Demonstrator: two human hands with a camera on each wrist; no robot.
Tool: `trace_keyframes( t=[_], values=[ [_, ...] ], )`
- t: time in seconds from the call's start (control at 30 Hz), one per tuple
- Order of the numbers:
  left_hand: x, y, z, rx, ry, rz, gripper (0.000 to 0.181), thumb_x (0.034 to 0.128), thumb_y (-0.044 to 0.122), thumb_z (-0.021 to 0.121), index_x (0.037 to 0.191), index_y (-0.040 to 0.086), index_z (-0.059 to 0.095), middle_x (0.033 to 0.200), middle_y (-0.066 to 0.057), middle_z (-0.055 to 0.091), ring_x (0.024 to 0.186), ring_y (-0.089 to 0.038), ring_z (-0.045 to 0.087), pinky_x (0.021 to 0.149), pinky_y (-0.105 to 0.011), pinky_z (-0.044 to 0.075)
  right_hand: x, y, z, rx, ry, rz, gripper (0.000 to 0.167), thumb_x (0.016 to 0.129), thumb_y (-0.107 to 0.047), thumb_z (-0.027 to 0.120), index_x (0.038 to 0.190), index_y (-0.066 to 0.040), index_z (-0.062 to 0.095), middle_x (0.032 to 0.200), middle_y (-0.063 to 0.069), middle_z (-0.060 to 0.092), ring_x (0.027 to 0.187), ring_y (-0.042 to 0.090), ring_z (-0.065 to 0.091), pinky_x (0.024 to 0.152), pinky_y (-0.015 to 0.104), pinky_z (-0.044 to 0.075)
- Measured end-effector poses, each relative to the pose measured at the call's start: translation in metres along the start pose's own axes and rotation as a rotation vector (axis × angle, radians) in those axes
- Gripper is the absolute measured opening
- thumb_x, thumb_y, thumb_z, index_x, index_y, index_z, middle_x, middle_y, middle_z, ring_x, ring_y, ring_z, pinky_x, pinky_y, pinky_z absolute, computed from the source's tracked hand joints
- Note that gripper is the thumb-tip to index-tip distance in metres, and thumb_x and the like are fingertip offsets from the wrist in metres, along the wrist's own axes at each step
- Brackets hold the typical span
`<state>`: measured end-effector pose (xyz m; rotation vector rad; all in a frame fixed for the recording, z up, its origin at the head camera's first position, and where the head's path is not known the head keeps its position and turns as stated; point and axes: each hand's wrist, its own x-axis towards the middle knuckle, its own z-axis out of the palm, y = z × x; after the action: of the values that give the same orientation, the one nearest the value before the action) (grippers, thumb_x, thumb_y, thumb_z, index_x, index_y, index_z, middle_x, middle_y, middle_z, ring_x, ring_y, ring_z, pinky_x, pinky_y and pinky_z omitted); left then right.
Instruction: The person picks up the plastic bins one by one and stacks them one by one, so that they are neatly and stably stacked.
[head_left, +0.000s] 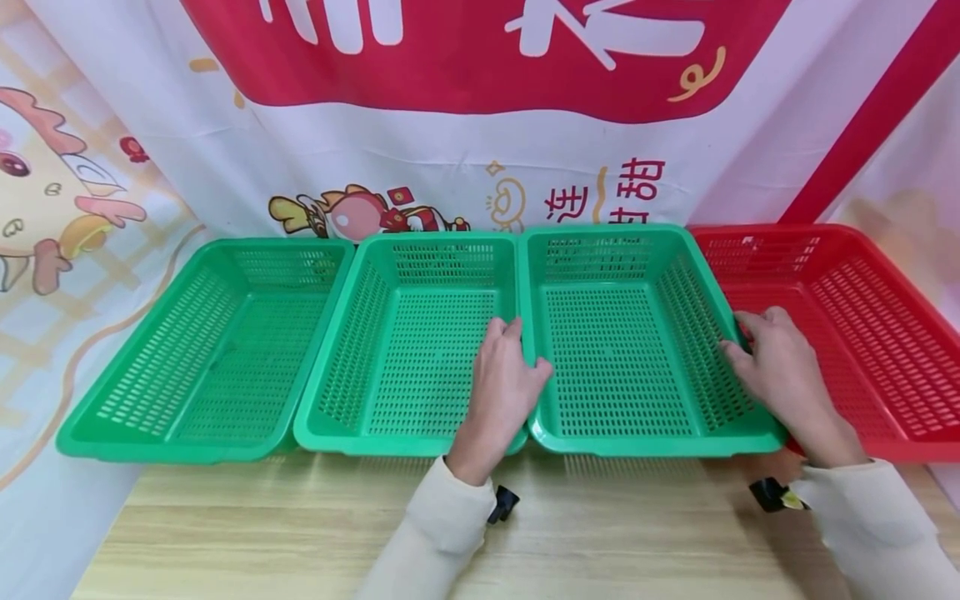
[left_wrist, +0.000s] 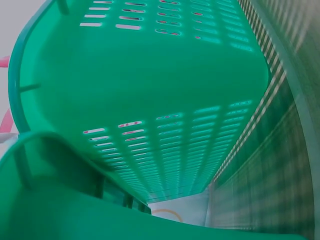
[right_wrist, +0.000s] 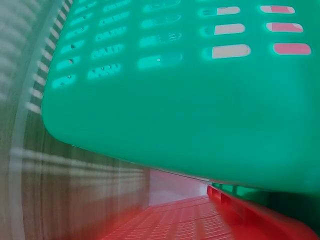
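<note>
Four-sided plastic baskets stand in a row, and the third from the left is a green basket (head_left: 611, 358) between my two hands. My left hand (head_left: 504, 375) grips its left rim, the thumb over the inner side and the fingers toward the neighbouring green basket (head_left: 442, 358). At the right rim, my right hand (head_left: 783, 375) holds on with the thumb at the inner side. Its other fingers are partly hidden near the red basket (head_left: 870, 333). Both wrist views show perforated green walls (left_wrist: 125, 75) close up, with no fingers visible.
Another green basket (head_left: 247, 367) stands at the far left. All the baskets rest on a light wooden table (head_left: 300, 525). A printed white and red cloth (head_left: 420, 150) hangs directly behind them, and patterned cloth also lines the left side.
</note>
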<state>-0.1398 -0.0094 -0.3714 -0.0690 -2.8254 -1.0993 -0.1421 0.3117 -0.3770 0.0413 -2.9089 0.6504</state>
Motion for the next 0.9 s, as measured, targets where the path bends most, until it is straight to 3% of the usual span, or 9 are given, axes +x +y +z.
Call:
trace_keyframes(
  t=[0.1,0.27,0.33,0.5,0.63,0.77,0.9],
  values=[
    [0.000,0.001,0.000,0.003,0.006,-0.003,0.066,0.0864,0.009,0.076,0.148,-0.005,0.055,0.124,-0.016,0.060,0.084,-0.021,0.055,0.071,-0.027,0.056,0.001,-0.001,-0.002,-0.001,-0.003,0.000,0.054,0.101,-0.011,0.064,0.144,0.018,0.048,0.109,0.031,0.048,0.084,0.037,0.048,0.057,0.031,0.040],
    [0.000,0.001,-0.001,-0.008,0.031,0.011,0.063,0.0851,0.009,0.076,0.144,-0.006,0.058,0.122,-0.017,0.061,0.086,-0.025,0.060,0.075,-0.033,0.059,0.001,-0.002,-0.006,-0.001,-0.018,0.007,0.056,0.102,-0.011,0.063,0.146,0.019,0.045,0.124,0.039,0.050,0.095,0.047,0.050,0.066,0.047,0.050],
    [-0.001,0.002,-0.002,-0.015,0.041,0.015,0.062,0.0843,0.008,0.075,0.143,-0.006,0.059,0.121,-0.017,0.062,0.086,-0.026,0.061,0.075,-0.033,0.060,0.001,-0.003,-0.008,0.004,-0.017,0.007,0.056,0.102,-0.011,0.062,0.147,0.018,0.045,0.126,0.040,0.052,0.097,0.048,0.052,0.067,0.048,0.052],
    [-0.002,0.003,-0.003,-0.007,0.030,-0.002,0.064,0.0856,0.010,0.075,0.146,-0.004,0.058,0.124,-0.018,0.062,0.085,-0.024,0.060,0.074,-0.033,0.059,-0.001,-0.005,-0.014,0.027,-0.009,0.013,0.057,0.102,-0.012,0.063,0.148,0.016,0.045,0.123,0.039,0.055,0.088,0.042,0.053,0.059,0.033,0.046],
    [-0.003,0.005,-0.004,0.003,0.019,-0.015,0.065,0.0871,0.012,0.074,0.148,-0.002,0.056,0.123,-0.019,0.064,0.088,-0.024,0.060,0.077,-0.035,0.059,-0.003,-0.006,-0.019,0.037,0.018,0.010,0.056,0.101,-0.011,0.064,0.147,0.016,0.047,0.119,0.038,0.056,0.084,0.040,0.052,0.057,0.029,0.043],
    [-0.003,0.007,-0.008,-0.009,0.024,0.006,0.063,0.0882,0.011,0.073,0.148,-0.001,0.056,0.109,-0.015,0.067,0.088,-0.024,0.060,0.077,-0.037,0.058,-0.003,-0.010,-0.024,0.039,0.063,-0.001,0.052,0.100,-0.010,0.065,0.143,0.016,0.051,0.116,0.037,0.059,0.082,0.039,0.054,0.055,0.027,0.041],
    [-0.004,0.009,-0.014,-0.055,0.031,0.032,0.062,0.0884,0.010,0.073,0.148,-0.001,0.056,0.094,-0.010,0.064,0.080,-0.022,0.056,0.066,-0.032,0.053,-0.004,-0.012,-0.030,0.053,0.077,0.007,0.051,0.100,-0.011,0.065,0.143,0.015,0.052,0.116,0.037,0.059,0.080,0.039,0.055,0.048,0.025,0.040]
  ],
)
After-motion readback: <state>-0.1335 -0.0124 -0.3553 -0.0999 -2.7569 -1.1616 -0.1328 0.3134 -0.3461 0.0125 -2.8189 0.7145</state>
